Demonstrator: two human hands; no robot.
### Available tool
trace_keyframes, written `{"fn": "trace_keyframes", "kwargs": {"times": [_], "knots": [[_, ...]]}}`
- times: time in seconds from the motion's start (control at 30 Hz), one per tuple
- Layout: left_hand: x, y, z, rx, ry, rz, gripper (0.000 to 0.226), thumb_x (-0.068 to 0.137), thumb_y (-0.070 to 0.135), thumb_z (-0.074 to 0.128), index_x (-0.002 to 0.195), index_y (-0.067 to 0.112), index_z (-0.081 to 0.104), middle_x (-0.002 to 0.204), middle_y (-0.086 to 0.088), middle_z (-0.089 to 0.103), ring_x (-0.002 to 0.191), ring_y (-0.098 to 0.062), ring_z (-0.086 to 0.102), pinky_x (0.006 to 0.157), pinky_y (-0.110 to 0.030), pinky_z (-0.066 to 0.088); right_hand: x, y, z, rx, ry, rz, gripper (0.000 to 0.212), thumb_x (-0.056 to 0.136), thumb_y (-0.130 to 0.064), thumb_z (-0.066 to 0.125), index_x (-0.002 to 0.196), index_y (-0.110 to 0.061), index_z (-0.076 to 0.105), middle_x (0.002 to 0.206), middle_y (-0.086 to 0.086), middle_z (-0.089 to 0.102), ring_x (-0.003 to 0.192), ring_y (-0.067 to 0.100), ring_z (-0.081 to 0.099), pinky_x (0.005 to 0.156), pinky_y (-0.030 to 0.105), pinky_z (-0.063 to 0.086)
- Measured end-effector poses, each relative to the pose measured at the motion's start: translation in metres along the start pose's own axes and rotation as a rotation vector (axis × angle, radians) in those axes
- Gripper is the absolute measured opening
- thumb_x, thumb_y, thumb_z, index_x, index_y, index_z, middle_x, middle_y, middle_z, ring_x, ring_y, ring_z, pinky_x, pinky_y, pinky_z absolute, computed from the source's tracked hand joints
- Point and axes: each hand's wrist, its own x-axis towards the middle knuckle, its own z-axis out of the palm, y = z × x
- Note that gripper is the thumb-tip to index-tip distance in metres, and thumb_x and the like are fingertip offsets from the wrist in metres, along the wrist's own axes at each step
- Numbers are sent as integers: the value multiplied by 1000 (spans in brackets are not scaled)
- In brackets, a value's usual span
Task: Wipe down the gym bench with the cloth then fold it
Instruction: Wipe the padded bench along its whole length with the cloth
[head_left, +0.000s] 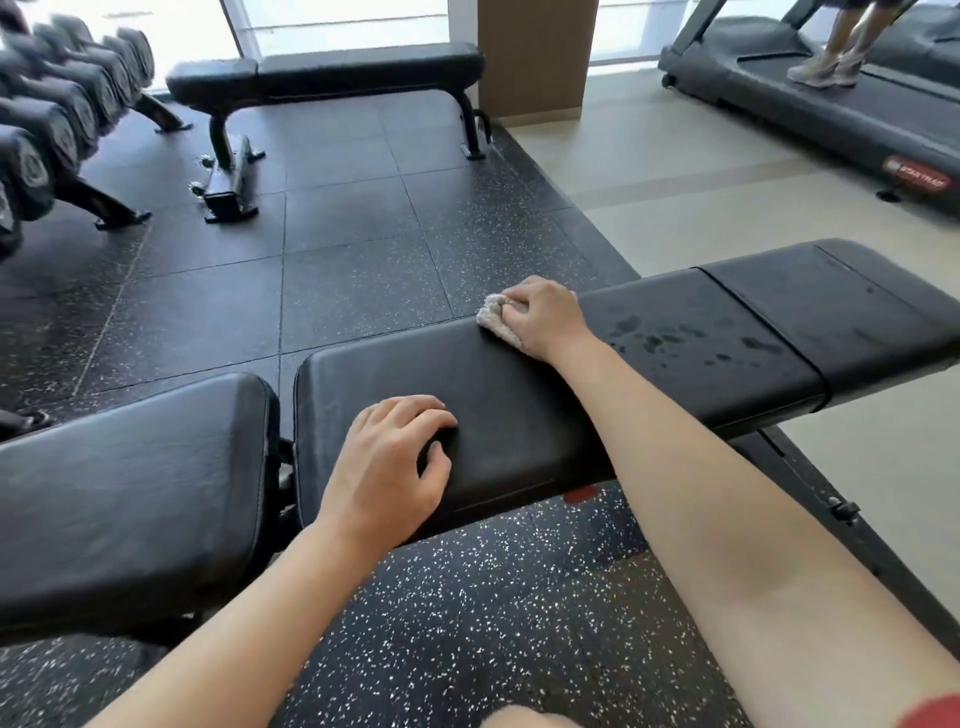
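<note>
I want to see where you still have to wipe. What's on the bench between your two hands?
Nothing: in the head view, only bare black padding of the bench lies between the left hand and the right hand gripping the cloth.

1. Gym bench (519, 415): black padded vinyl, long and flat, runs from near left to far right across the view. Made of separate pads: a near-left pad, a long middle pad, and a far-right pad split off by a seam. Dark wet blotches sit on the right part of the middle pad; its left part looks smooth with a dull sheen. Black metal frame shows under the right end.
2. Cloth (500, 322): small, off-white, nubby terry texture, bunched up rather than spread. Lies on the far edge of the middle pad, left of the wet blotches, mostly covered by the right hand (545, 317) gripping it.
</note>
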Motion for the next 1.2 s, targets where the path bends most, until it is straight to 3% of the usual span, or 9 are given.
{"fn": "trace_keyframes", "kwargs": {"times": [0.17, 0.33, 0.43, 0.7, 0.8, 0.9, 1.2], "knots": [[-2, 4, -2, -14, -6, -28, 28, 87, 25, 60, 112, 25, 73, 125, 13, 66, 121, -12, 58, 109, -38, 44, -17, 3, 4, 35, 33, -18, 26, 94, -26, 60, 111, -21, 79, 121, 4, 67, 118, 28, 58, 103, 38, 41], [1, 10, -3, -7, -11, -64, 25, 86, 27, 61, 108, 27, 73, 121, 16, 67, 116, -12, 60, 106, -41, 46, -142, 12, -7, 92, 76, -169, 25, 89, -30, 54, 101, -28, 76, 111, -10, 65, 104, 16, 58, 99, 45, 40], [3, 13, -3, 24, -17, -74, 23, 85, 28, 62, 105, 27, 72, 118, 17, 66, 110, -14, 62, 102, -42, 47, -196, 25, -13, 211, 123, -200, 15, 93, -22, 64, 99, -26, 76, 111, -19, 60, 107, 6, 55, 98, 34, 46], [13, 26, -15, 73, -97, -104, 22, 83, 31, 60, 101, 25, 72, 114, 13, 67, 107, -19, 62, 98, -43, 47, -120, 28, -11, 179, 80, -117, 18, 94, -13, 67, 107, -13, 79, 114, 2, 68, 111, 23, 58, 102, 31, 43], [26, 26, -12, 65, -104, -70, 21, 85, 28, 60, 102, 26, 73, 112, 11, 65, 105, -19, 61, 99, -41, 44, -70, 25, -11, 128, 102, -43, 20, 95, -16, 65, 110, -15, 79, 117, 6, 68, 113, 29, 58, 104, 39, 43], [43, 33, 7, -17, -78, -47, 24, 86, 22, 65, 109, 23, 73, 118, 7, 64, 109, -22, 60, 101, -44, 46, -38, 22, -4, 91, 105, 17, 23, 96, -19, 64, 113, -18, 79, 117, 5, 67, 114, 28, 57, 101, 34, 42], [46, 31, 28, -76, -47, -36, 22, 86, 25, 64, 106, 24, 73, 117, 10, 65, 114, -21, 57, 105, -42, 39, -100, 10, -8, 35, 151, 51, 26, 97, -19, 63, 120, -16, 75, 126, 0, 66, 118, 23, 57, 106, 35, 42]]}}
